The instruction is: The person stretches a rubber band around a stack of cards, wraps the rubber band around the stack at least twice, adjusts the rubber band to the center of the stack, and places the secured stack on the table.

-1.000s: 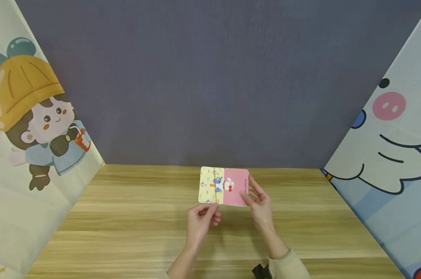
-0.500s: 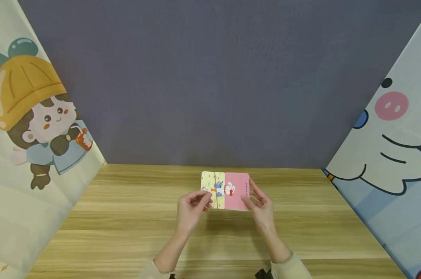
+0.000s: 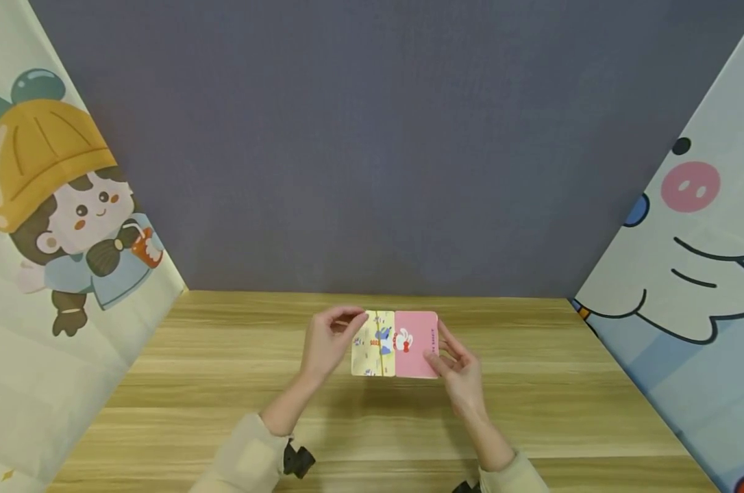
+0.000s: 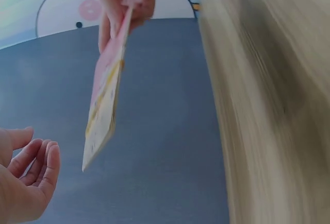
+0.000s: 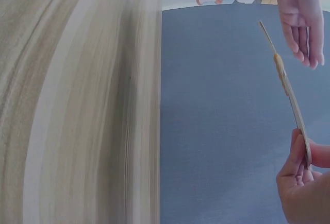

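1. The step in hand looks like handling the banded end of a yellow-and-pink notebook (image 3: 395, 356): the right hand (image 3: 461, 376) steadies it while the left hand (image 3: 327, 342) works round the yellow end.
2. The right hand pinches the pink end between thumb and fingers. The left hand grasps nothing; both wrist views show its fingers loose, near the yellow end but apart from it.
3. The notebook is held up off the wooden surface (image 3: 224, 390), between the two hands. A yellow band (image 5: 279, 63) crosses its yellow part.
4. The next move probably calls for the left fingertips to meet the yellow end or the band lightly, with the right pinch kept firm; a hard tug could twist the notebook.
5. Against the head view of a second ago, the left hand has gone from the near edge, by the band, to the far corner of the yellow end. The notebook sits slightly closer to the person, and the band still crosses it. The right hand's grip looks the same.
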{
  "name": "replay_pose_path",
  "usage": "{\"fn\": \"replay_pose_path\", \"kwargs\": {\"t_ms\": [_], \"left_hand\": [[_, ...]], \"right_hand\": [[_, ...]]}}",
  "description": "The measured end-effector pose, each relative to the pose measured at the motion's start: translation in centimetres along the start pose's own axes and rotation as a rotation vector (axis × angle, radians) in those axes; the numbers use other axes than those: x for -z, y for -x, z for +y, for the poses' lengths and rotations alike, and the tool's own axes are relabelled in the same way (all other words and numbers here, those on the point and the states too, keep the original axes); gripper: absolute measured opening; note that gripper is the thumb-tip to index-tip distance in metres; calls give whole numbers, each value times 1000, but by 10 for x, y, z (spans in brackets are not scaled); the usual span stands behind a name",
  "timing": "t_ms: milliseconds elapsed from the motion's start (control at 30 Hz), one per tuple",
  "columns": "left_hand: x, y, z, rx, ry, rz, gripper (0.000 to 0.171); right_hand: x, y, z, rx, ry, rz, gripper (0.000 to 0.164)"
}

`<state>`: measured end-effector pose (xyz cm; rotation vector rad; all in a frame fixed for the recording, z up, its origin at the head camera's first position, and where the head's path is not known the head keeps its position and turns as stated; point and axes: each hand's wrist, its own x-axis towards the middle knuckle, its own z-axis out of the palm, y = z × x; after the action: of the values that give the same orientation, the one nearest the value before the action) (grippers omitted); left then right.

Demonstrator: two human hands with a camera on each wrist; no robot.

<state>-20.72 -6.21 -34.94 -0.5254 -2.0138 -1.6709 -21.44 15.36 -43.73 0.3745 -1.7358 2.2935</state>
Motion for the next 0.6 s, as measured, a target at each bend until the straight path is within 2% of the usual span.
{"fn": "replay_pose_path", "kwargs": {"t_ms": [100,200,233,267,333,400,433,467,500,567,600], "left_hand": [[-1,-8,-16,-84,-69,14,8],[-2,-15,-32,-118,-93,8,9],[-2,-16,-35,-129,-107,2,8],[-3,-18,-37,-139,-117,-5,9],[-3,-22,-41,-155,-144,-22,9],[-2,-24,-43,-159,-176,-40,9],[-2,-25,-44,-157,-191,-49,10],[-1,-26,-44,-154,-202,-57,10],[-1,-26,-45,-150,-210,-67,10],[-1,-27,-47,-143,-225,-98,10],[0,-27,-48,-137,-235,-116,10]], "right_hand": [[-9,3,-12,-78,65,61,60],[-11,4,-16,-118,101,87,60],[-3,1,-2,-89,68,59,59],[-3,2,-2,-92,76,55,59],[15,-4,29,-58,65,26,61],[17,-4,33,-56,73,19,61],[17,-4,32,-60,69,17,61],[7,-1,15,-101,110,48,62],[6,-1,13,-100,103,48,62],[-12,6,-20,-123,102,69,60],[-13,7,-21,-108,81,60,59]]}}
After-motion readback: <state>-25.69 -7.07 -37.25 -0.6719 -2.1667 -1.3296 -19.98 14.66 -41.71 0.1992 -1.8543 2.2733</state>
